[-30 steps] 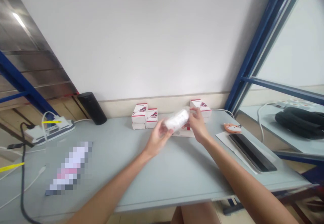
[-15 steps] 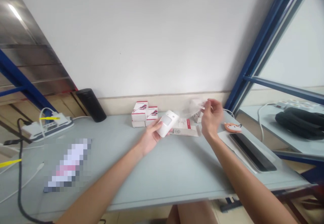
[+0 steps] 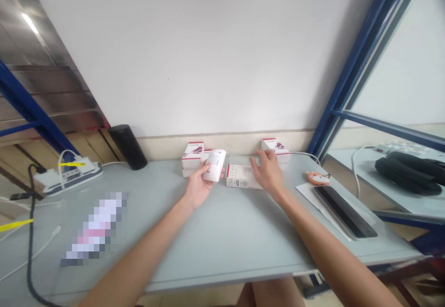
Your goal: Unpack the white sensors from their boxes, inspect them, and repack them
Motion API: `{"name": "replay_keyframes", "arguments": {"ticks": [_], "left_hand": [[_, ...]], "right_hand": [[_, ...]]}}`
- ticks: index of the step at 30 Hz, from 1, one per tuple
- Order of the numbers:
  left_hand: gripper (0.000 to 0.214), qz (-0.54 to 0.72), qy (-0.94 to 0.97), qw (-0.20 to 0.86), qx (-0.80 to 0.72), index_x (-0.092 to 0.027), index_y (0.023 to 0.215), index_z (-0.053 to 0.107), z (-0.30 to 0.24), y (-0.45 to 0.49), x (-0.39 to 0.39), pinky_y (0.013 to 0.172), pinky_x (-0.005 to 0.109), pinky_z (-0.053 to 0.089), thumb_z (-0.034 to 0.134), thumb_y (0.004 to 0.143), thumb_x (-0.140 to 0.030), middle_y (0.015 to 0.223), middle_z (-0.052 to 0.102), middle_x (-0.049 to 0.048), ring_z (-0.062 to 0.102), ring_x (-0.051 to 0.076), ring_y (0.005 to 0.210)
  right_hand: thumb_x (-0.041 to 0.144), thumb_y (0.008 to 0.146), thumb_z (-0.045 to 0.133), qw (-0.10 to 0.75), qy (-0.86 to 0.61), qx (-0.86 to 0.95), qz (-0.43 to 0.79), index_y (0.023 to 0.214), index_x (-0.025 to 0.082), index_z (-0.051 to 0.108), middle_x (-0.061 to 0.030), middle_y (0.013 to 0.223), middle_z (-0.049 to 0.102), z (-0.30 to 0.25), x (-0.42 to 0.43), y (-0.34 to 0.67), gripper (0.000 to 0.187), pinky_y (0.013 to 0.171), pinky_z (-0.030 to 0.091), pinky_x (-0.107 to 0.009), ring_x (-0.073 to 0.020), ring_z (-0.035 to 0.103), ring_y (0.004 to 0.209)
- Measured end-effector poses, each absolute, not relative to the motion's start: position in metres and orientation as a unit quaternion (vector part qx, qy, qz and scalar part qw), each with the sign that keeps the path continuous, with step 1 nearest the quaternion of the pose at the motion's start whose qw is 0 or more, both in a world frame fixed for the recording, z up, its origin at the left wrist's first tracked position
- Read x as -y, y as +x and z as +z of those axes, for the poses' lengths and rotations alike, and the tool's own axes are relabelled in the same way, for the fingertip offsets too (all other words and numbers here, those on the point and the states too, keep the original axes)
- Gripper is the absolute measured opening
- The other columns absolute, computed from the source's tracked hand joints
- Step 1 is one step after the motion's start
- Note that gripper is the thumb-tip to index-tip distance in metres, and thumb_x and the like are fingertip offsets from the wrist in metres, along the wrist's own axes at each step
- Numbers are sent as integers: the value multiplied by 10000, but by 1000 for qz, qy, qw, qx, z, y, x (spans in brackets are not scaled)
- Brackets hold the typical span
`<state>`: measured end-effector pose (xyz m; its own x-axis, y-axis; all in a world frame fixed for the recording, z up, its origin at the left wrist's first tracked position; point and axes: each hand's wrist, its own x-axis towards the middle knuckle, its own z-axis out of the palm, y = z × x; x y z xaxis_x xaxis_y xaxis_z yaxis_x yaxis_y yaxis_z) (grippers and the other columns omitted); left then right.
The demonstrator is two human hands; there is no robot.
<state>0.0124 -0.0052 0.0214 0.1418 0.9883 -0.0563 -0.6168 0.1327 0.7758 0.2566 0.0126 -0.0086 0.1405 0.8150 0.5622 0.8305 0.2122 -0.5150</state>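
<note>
My left hand [image 3: 199,187] is closed around a white motion sensor [image 3: 213,164], held upright and slightly tilted above the desk, its lens side showing. My right hand [image 3: 268,172] has its fingers apart and bent over the right end of a flat white and red box [image 3: 239,177] lying on the desk. Whether the fingertips touch that box I cannot tell. Behind the sensor stand small white and red cartons [image 3: 193,155], partly hidden by it. More such cartons [image 3: 269,144] stand beyond my right hand.
A black cylinder [image 3: 128,147] stands at the back left beside a power strip [image 3: 73,177] with cables. To the right lie a phone [image 3: 344,210] on white paper [image 3: 306,195] and an orange and white object [image 3: 317,178]. A blue metal frame [image 3: 347,75] rises at the right.
My right hand has let go of the clear plastic bag and come down left toward the flat box. My left hand and the motion sensor have shifted slightly left.
</note>
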Motion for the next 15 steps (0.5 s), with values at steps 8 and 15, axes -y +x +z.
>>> {"name": "replay_keyframes", "arguments": {"ticks": [8, 15], "left_hand": [[374, 535, 314, 742, -255, -194, 1361, 629, 15, 19, 4, 1004, 458, 591, 581, 1020, -337, 1328, 719, 123, 725, 306, 1167], [379, 516, 332, 739, -277, -230, 1338, 669, 18, 25, 11, 971, 324, 567, 615, 965, -187, 1357, 705, 53, 681, 216, 1183]], "right_hand": [[387, 1033, 491, 346, -537, 769, 36, 1104, 241, 743, -114, 1095, 687, -7, 2, 234, 300, 970, 490, -445, -292, 620, 1095], [584, 1039, 430, 501, -457, 662, 318, 1202, 214, 685, -28, 821, 681, 15, 14, 229, 478, 729, 508, -317, -189, 631, 738]]}}
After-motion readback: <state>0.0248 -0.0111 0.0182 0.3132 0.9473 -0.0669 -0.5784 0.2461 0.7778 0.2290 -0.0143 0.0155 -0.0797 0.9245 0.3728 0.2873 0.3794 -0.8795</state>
